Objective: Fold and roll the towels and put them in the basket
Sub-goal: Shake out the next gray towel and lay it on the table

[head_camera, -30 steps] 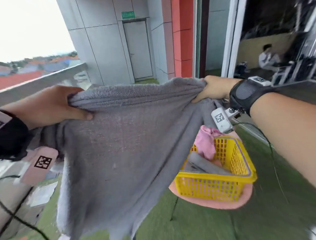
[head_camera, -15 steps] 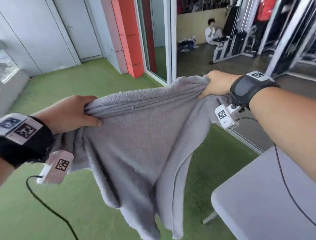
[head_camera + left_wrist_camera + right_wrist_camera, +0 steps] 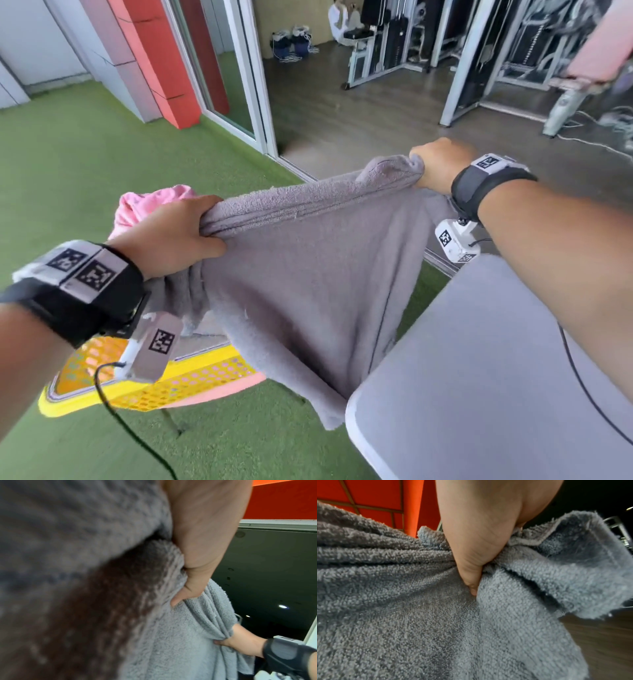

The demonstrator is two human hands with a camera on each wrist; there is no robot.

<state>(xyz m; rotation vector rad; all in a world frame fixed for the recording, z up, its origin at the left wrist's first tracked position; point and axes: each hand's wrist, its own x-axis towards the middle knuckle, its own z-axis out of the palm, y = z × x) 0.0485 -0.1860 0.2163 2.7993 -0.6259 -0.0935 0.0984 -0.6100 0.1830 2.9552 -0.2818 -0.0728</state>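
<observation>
A grey towel (image 3: 308, 274) hangs spread in the air between my two hands. My left hand (image 3: 171, 233) grips its upper left corner, bunched in the fist. My right hand (image 3: 438, 164) grips the upper right corner. The towel's lower end droops beside the corner of a grey table (image 3: 479, 394). In the left wrist view my left thumb (image 3: 187, 592) presses into the grey towel (image 3: 180, 642). The right wrist view shows my right thumb (image 3: 471, 574) pinching folds of the grey towel (image 3: 402, 615). A yellow basket (image 3: 191, 380) sits on a pink stool (image 3: 236, 385) below my left wrist, with a pink towel (image 3: 150, 202) behind my left hand.
Green artificial turf (image 3: 68, 154) covers the floor to the left. A red pillar (image 3: 164, 68) and a glass door frame (image 3: 250, 85) stand ahead. Gym machines (image 3: 513, 51) fill the room beyond. A black cable (image 3: 113, 421) trails from my left wrist.
The view has swung down and around; the basket, stool and pink towel are back in sight under my left arm. Both hands keep their grip on the towel's top corners.
</observation>
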